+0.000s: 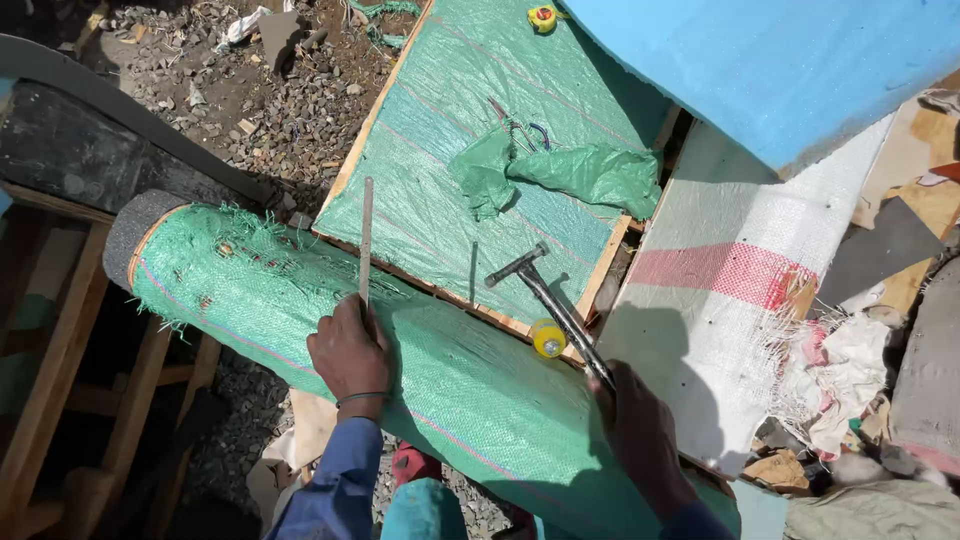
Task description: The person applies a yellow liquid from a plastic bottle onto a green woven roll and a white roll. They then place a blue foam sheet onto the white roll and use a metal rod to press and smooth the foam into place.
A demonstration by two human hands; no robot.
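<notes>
1. Left hand (349, 352) is closed around a thin metal rod (366, 240), which stands up off the green roll (420, 370) and points away from the person.
2. Right hand (640, 430) is wrapped tight on the hammer (545, 290) handle; the head hovers over the edge of the board (470, 170), just past the roll.
3. The roll, a padded cylinder wrapped in green woven sheet, lies across a wooden frame (80, 330) right under both hands, its frayed end to the left.
4. A yellow tape measure (548, 338) sits touching the roll's far edge, just beside the hammer shaft.
5. Farther out on the board are a crumpled green scrap (570, 175), scissors (520, 130) and a second tape (542, 17).
6. Risk, as I judge it: the fingers holding the rod sit close under any hammer swing, so a glancing blow could catch them.
7. The rod could also skid on the slick weave and tear it.
8. The nearer tape looks easy to knock off.
</notes>
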